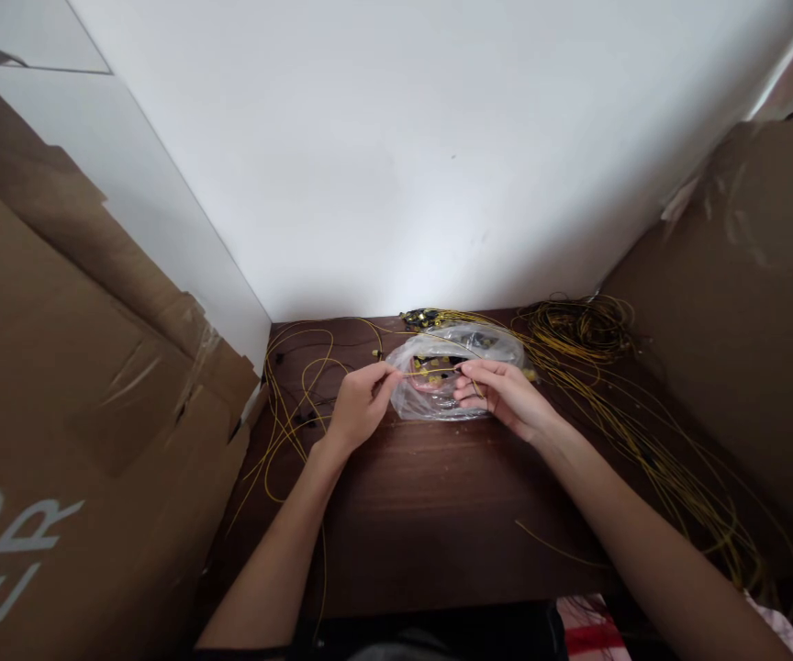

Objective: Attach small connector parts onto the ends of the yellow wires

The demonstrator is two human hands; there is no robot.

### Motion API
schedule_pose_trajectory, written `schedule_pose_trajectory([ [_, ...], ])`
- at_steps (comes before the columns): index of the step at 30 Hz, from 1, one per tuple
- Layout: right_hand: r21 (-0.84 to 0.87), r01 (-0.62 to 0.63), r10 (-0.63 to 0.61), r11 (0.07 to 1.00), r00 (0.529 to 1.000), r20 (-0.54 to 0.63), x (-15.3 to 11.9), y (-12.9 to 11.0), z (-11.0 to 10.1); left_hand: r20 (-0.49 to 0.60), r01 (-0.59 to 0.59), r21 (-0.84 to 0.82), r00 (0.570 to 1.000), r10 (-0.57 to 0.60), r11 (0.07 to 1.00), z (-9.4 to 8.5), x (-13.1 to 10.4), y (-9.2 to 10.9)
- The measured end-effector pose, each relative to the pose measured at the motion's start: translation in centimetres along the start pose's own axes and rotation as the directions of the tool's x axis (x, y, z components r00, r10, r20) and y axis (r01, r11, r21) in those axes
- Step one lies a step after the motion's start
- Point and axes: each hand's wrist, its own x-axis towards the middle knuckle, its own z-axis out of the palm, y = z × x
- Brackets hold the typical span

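White wall (396, 165), 12 o'clock: softly lit, shaded toward 2 o'clock. Lettered cardboard panel (72, 367), brown, stands at 9 o'clock; darker cardboard panel (741, 303) at 3 o'clock. Dark brown tabletop (430, 542), faintly glossy, spans 6 o'clock.

two hands (359, 404) (510, 395), one held wire (430, 372), one clear bag (430, 406), one coil (572, 330), two cardboard walls (94, 367) (741, 330), uncountable loose wires (634, 450)

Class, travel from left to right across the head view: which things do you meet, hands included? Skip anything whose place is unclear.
Lettered cardboard → loose yellow loops → left hand → held yellow wire → right hand → coiled wires → right-hand cardboard
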Motion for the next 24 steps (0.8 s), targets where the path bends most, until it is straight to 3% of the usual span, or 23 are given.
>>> schedule_pose_trajectory([
  [4, -0.057, 0.005, -0.004, 0.998, 1.000, 0.024, 0.0, 0.1, -0.2, -0.034, -0.050, 0.025, 0.998, 0.050, 0.998, -0.3, 0.2, -0.3],
  [14, -0.134, 0.032, -0.028, 0.990, 0.999, 0.033, 0.0, 0.0, -0.1, -0.161, -0.028, 0.205, 0.985, 0.061, 0.978, -1.3, 0.4, -1.6],
  [24, -0.176, 0.036, -0.040, 0.984, 0.999, -0.016, 0.4, -0.2, -0.8, -0.096, -0.013, 0.337, 0.994, 0.048, 0.941, -2.2, 0.5, -3.0],
])
